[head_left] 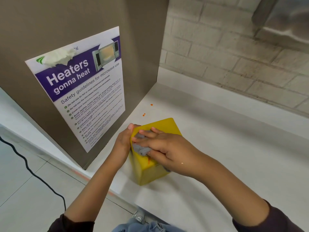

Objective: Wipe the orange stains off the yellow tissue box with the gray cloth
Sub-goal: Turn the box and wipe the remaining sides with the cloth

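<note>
A yellow tissue box [165,127] stands on the white counter [225,148], near its front edge. My left hand [124,139] grips the box's left side, thumb over the top edge. My right hand [164,148] lies flat on the box's top and presses a crumpled gray cloth [142,149] against it. An orange stain [148,160] shows on the top face just below the cloth, beside my right thumb. The rest of the top under my hand is hidden.
A tall brown panel [50,22] with a microwave safety poster [87,91] stands left of the box. Small orange drops [144,114] lie on the counter behind the box. A tiled wall [234,52] runs along the back. A black cable [25,161] crosses the floor at left.
</note>
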The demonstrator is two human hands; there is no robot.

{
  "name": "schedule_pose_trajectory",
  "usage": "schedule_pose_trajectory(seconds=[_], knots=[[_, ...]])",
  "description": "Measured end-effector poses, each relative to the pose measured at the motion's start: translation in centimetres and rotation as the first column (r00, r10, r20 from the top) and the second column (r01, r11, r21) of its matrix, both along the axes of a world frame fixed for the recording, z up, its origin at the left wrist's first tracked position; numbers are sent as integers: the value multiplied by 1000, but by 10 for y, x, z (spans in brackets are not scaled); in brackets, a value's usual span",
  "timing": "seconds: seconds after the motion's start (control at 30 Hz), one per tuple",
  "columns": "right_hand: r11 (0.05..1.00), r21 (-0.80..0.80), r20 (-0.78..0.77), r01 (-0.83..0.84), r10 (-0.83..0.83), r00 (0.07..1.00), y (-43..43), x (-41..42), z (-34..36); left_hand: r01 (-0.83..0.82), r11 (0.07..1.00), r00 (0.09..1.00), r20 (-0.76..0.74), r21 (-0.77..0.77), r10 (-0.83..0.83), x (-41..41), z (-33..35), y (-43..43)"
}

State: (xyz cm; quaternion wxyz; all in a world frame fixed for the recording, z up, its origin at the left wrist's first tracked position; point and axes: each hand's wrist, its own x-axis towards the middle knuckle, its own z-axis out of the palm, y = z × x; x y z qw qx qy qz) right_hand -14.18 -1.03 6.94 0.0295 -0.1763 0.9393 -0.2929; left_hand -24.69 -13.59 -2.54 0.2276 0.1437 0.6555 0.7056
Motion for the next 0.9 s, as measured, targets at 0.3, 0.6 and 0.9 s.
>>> schedule_pose_trajectory(seconds=[0.3,0.6,0.9], knots=[[949,-202,-39,242,-255,966,22,13,-9,-60,992,997,36,-112,64,-3,11,7],[991,-97,-20,93,-95,995,1,7,-7,-7,1000,999,-43,-28,6,3,11,-2],[955,-261,-50,-142,134,990,20,18,-12,-71,995,996,-53,-68,68,9,23,2]])
